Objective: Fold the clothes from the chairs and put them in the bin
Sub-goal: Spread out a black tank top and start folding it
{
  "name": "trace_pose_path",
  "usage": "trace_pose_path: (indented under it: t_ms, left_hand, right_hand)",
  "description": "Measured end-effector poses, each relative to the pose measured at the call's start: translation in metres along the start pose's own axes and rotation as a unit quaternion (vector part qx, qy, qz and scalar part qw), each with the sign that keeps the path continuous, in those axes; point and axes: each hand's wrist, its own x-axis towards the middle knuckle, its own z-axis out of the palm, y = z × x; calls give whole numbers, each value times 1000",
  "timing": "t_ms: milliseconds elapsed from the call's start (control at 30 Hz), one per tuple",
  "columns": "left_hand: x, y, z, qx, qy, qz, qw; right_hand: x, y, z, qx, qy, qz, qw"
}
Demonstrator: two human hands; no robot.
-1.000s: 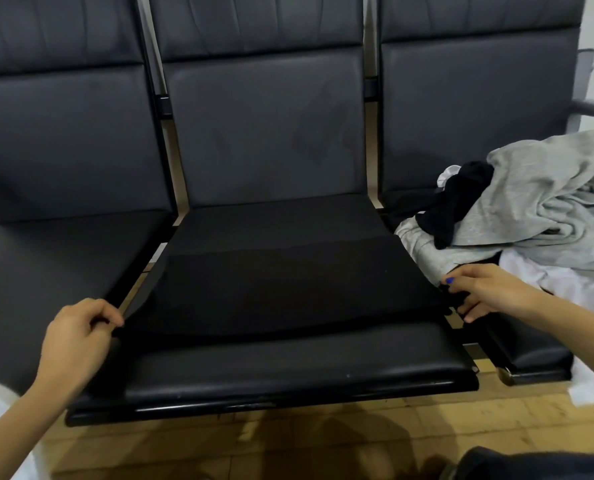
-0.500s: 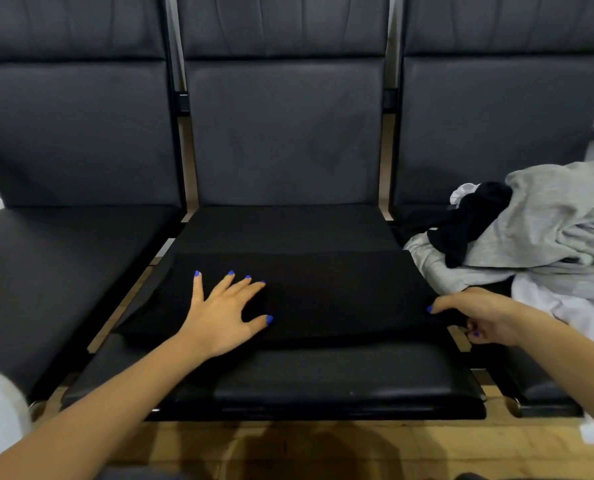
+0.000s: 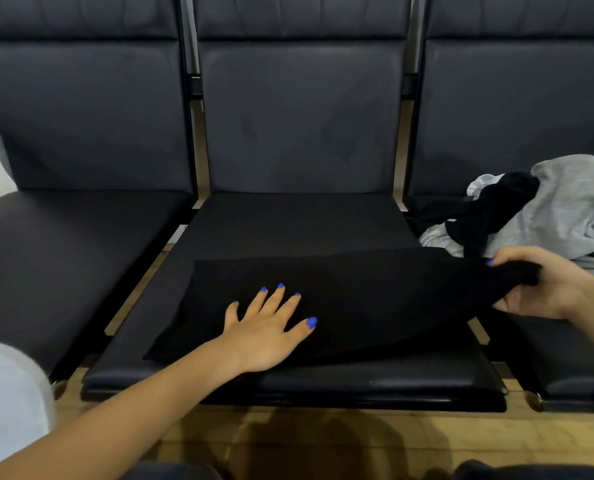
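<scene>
A black garment (image 3: 368,299) lies folded across the seat of the middle chair (image 3: 299,223). My left hand (image 3: 267,327) presses flat on its left half, fingers spread. My right hand (image 3: 545,285) grips the garment's right end, bunched and lifted a little above the seat. On the right chair sits a heap of clothes: a grey garment (image 3: 572,209), a black piece (image 3: 489,209) and some white cloth (image 3: 479,181).
Three dark padded chairs stand in a row; the left chair's seat (image 3: 63,244) holds nothing. A white rounded object (image 3: 8,393) shows at the lower left edge. A wooden floor (image 3: 323,434) runs below the seats.
My left hand let go of the garment's left end and moved inward to press flat on it. My right hand has bunched and lifted the right end.
</scene>
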Motion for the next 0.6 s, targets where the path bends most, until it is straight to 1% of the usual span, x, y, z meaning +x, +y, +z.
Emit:
trace_pose_path:
  t_ms: [67, 133, 167, 200, 233, 267, 333, 367, 433, 467, 500, 567, 600]
  left_hand:
    - [2, -7, -9, -40, 23, -17, 999]
    - [8, -21, -20, -104, 73, -38, 991]
    - [10, -27, -25, -151, 109, -49, 981]
    - [11, -34, -28, -214, 148, -56, 964]
    - [12, -40, -30, -294, 185, -56, 936]
    - [11, -44, -31, -381, 209, -50, 899]
    - [6, -48, -34, -530, 218, -27, 819]
    - [4, -50, -34, -572, 219, -13, 790]
    - [1, -51, -34, -611, 227, 4, 759]
    - [1, -52, -33, -640, 220, 12, 736]
    - [1, -52, -33, -682, 199, 20, 703]
    - [0, -53, -35, -765, 146, 18, 627]
    - [0, -55, -36, -791, 122, 8, 600]
  right_hand:
    - [1, -8, 1, 14, 4, -38, 999]
    - [-2, -21, 10, 18, 9, -82, 996]
    - [-5, -30, 20, 18, 0, -107, 994]
    - [-11, -36, 36, 16, -21, -129, 991]
    - [-17, -41, 57, 14, -55, -145, 988]
    - [-25, -43, 79, 9, -90, -156, 984]
    - [-34, -42, 124, -9, -132, -155, 979]
    - [-34, -40, 146, -24, -146, -150, 978]
    - [-33, -29, 189, -59, -176, -132, 974]
    - [-31, -22, 208, -76, -194, -122, 970]
    - [-30, -13, 226, -99, -218, -110, 965]
    - [-22, 12, 256, -171, -257, -89, 947]
    - [-19, 27, 268, -208, -274, -75, 936]
